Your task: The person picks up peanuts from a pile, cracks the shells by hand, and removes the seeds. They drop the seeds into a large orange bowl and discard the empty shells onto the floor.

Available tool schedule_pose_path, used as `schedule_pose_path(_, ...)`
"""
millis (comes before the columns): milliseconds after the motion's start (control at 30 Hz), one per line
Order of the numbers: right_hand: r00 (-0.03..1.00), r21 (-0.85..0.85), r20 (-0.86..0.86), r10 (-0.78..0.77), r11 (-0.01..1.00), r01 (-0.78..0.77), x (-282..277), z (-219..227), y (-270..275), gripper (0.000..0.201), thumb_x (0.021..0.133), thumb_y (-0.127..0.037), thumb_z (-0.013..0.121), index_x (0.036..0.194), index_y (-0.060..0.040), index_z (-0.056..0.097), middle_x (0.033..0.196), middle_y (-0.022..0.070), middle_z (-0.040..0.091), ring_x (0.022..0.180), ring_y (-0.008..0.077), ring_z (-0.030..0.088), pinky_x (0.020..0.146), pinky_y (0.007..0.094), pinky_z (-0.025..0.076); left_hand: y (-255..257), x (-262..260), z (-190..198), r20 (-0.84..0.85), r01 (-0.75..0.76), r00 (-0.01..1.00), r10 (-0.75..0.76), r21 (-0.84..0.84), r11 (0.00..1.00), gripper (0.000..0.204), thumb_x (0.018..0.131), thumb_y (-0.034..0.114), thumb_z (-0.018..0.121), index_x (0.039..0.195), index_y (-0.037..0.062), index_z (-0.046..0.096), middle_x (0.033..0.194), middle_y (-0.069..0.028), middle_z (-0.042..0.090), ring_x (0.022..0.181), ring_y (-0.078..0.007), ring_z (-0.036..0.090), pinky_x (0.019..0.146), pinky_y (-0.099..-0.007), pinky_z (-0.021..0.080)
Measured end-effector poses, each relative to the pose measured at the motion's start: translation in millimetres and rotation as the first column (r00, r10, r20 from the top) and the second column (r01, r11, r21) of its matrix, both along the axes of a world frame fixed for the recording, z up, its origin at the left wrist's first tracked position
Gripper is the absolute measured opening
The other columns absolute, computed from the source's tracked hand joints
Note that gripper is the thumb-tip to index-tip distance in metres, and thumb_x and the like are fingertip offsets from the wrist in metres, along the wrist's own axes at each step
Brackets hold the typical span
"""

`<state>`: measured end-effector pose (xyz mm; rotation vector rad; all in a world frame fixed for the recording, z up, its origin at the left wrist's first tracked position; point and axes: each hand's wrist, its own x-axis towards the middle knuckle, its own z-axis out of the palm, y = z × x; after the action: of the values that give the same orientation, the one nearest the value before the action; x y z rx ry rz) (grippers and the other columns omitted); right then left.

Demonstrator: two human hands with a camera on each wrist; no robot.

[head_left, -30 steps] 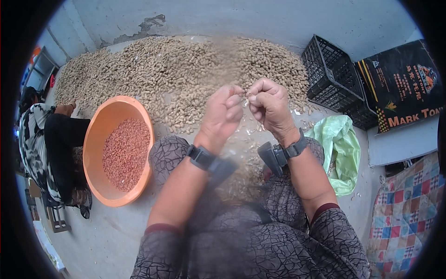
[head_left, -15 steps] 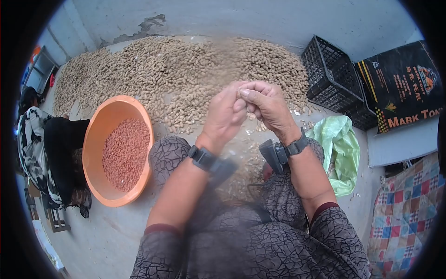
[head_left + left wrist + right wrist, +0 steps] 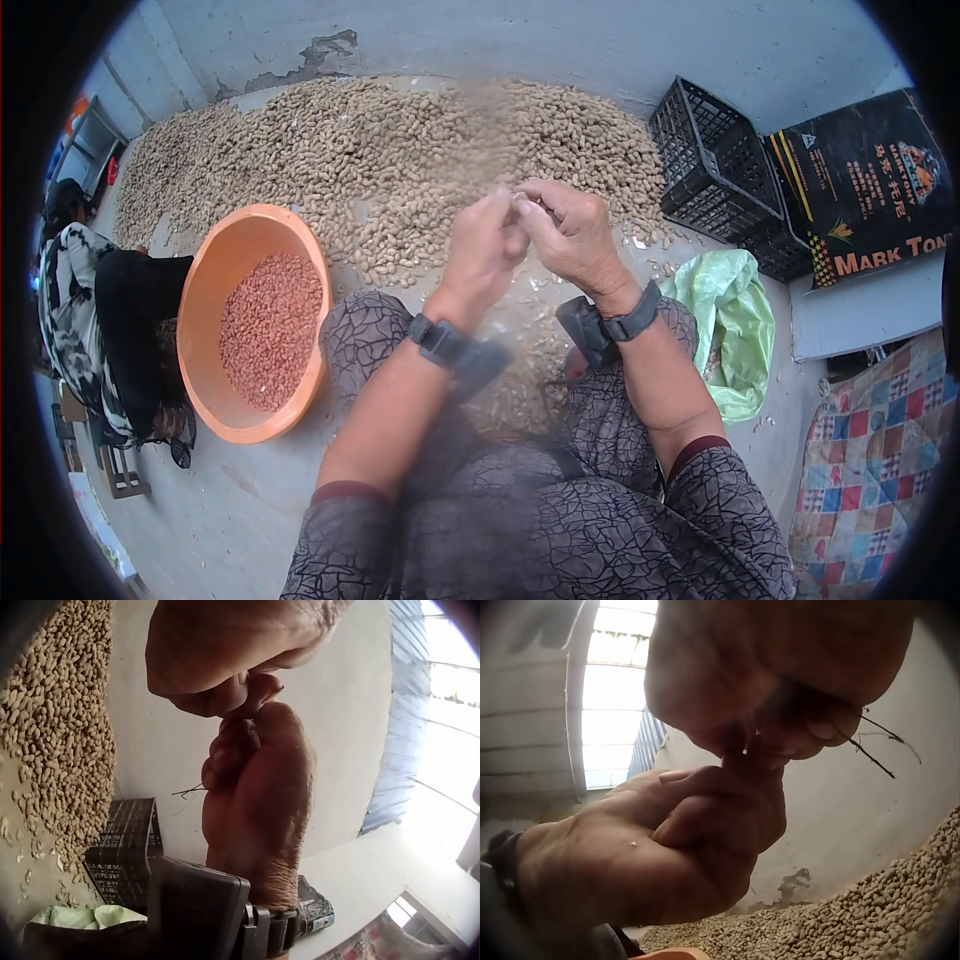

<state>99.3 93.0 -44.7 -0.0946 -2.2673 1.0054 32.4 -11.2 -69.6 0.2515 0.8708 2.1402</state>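
Note:
My left hand (image 3: 480,250) and right hand (image 3: 578,240) meet at the fingertips above the floor, in front of a big heap of unshelled peanuts (image 3: 330,150). Both have curled fingers, with thumb and forefinger pinching at a small peanut that the fingers mostly hide. In the right wrist view, thin dry stems (image 3: 874,756) stick out from the curled fingers of the right hand. The left hand's (image 3: 652,847) fingertips press up against the right hand's there. Below the hands, loose shells (image 3: 520,380) litter the floor between the knees.
An orange basin (image 3: 255,430) with shelled red peanuts stands by the left knee. Another person (image 3: 75,290) sits beyond it. On the right are a light green sack (image 3: 735,330), black plastic crates (image 3: 705,160), a black printed bag (image 3: 870,190) and a patchwork cloth (image 3: 880,450).
The fingertips, slightly apart around a small peanut a second ago, have come together, and the right hand has turned a little. The other person's outstretched arm has drawn back.

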Motion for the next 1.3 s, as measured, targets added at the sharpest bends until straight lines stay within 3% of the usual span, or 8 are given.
schedule_pose_path(267, 1.000, 0.017, -0.028, 0.005, 1.000, -0.005, 1.3, -2.1, 1.5, 0.013, 0.075, -0.011, 0.060, 0.082, -0.0009, 0.063, 0.064, 0.0121, 0.062, 0.054, 0.0211, 0.061, 0.052, 0.0307, 0.047, -1.3, -9.6, -10.5, -0.024, 0.105, 0.994, -0.105, -0.002, 0.994, 0.017, 0.093, 0.016, 0.044, 0.088, 0.0037, 0.053, 0.070, -0.0014, 0.051, 0.048, -0.0042, 0.039, 0.038, -0.0161, 0.026)
schedule_pose_path(333, 0.999, -0.313, 0.043, -0.019, 0.949, 0.031, -2.4, -4.7, 9.3, 0.014, 0.078, -0.014, 0.060, 0.081, -0.0002, 0.064, 0.060, 0.0077, 0.060, 0.049, 0.0150, 0.055, 0.048, 0.0282, 0.044, -1.8, -13.6, -10.2, 0.128, 0.118, 0.986, -0.104, -0.102, 0.988, 0.018, 0.093, 0.018, 0.044, 0.087, 0.0031, 0.053, 0.070, -0.0014, 0.051, 0.049, -0.0041, 0.040, 0.037, -0.0156, 0.027)
schedule_pose_path(567, 0.907, -0.616, 0.407, 0.112, 0.766, 0.182, -1.5, -1.8, 29.4, 0.044, 0.093, -0.040, 0.042, 0.082, -0.0018, 0.060, 0.053, 0.0014, 0.051, 0.036, 0.0058, 0.037, 0.032, 0.0214, 0.027, -6.1, -12.8, -4.4, 0.125, 0.046, 0.992, -0.033, -0.099, 0.994, 0.022, 0.093, 0.022, 0.047, 0.091, 0.0018, 0.055, 0.070, -0.0024, 0.053, 0.048, -0.0034, 0.040, 0.038, -0.0150, 0.028)
schedule_pose_path(667, 0.878, -0.677, 0.448, 0.171, 0.707, 0.207, -1.8, 5.3, 22.3, 0.049, 0.093, -0.045, 0.037, 0.086, -0.0010, 0.058, 0.051, 0.0002, 0.048, 0.035, 0.0060, 0.036, 0.031, 0.0200, 0.026, -6.4, -4.9, 3.2, -0.191, 0.078, 0.976, -0.109, -0.165, 0.983, 0.021, 0.091, 0.019, 0.051, 0.095, 0.0001, 0.057, 0.071, -0.0021, 0.055, 0.050, -0.0023, 0.040, 0.040, -0.0141, 0.029)
schedule_pose_path(833, 0.862, -0.667, 0.491, 0.126, 0.691, 0.279, -4.7, -2.2, 16.3, 0.050, 0.093, -0.045, 0.037, 0.083, -0.0006, 0.057, 0.055, -0.0008, 0.048, 0.036, 0.0046, 0.036, 0.031, 0.0186, 0.025, 3.4, 11.5, 1.3, -0.727, -0.079, 0.665, -0.170, -0.295, 0.952, 0.020, 0.087, 0.011, 0.049, 0.086, -0.0059, 0.060, 0.072, -0.0016, 0.060, 0.059, -0.0051, 0.050, 0.051, -0.0219, 0.039)
schedule_pose_path(967, 0.899, -0.817, 0.373, 0.231, 0.541, 0.200, -4.1, -6.1, 22.8, 0.044, 0.090, -0.040, 0.043, 0.076, -0.0010, 0.058, 0.056, 0.0029, 0.051, 0.043, 0.0097, 0.044, 0.037, 0.0238, 0.032, 4.3, 6.8, 0.1, -0.665, -0.060, 0.735, -0.130, -0.254, 0.965, 0.022, 0.088, 0.012, 0.049, 0.084, -0.0063, 0.060, 0.067, 0.0003, 0.058, 0.056, -0.0055, 0.048, 0.051, -0.0233, 0.039)
schedule_pose_path(1133, 0.963, -0.637, 0.223, 0.150, 0.771, 0.027, 2.4, 12.8, 16.6, 0.030, 0.089, -0.030, 0.053, 0.087, -0.0014, 0.061, 0.061, 0.0002, 0.055, 0.040, 0.0030, 0.039, 0.034, 0.0171, 0.026, -2.3, -2.9, 3.8, -0.355, 0.029, 0.918, -0.174, -0.377, 0.926, 0.029, 0.094, 0.025, 0.048, 0.085, 0.0005, 0.060, 0.061, 0.0028, 0.048, 0.045, -0.0023, 0.035, 0.038, -0.0161, 0.027)
schedule_pose_path(1300, 0.965, -0.658, 0.183, 0.189, 0.753, -0.023, 4.5, 8.3, 20.1, 0.016, 0.085, -0.018, 0.059, 0.084, -0.0023, 0.060, 0.065, 0.0015, 0.057, 0.041, 0.0025, 0.040, 0.035, 0.0167, 0.027, -1.4, -4.4, -1.0, -0.318, 0.009, 0.940, -0.125, -0.341, 0.940, 0.030, 0.095, 0.027, 0.046, 0.096, -0.0002, 0.058, 0.061, 0.0025, 0.048, 0.045, -0.0027, 0.036, 0.040, -0.0159, 0.028)
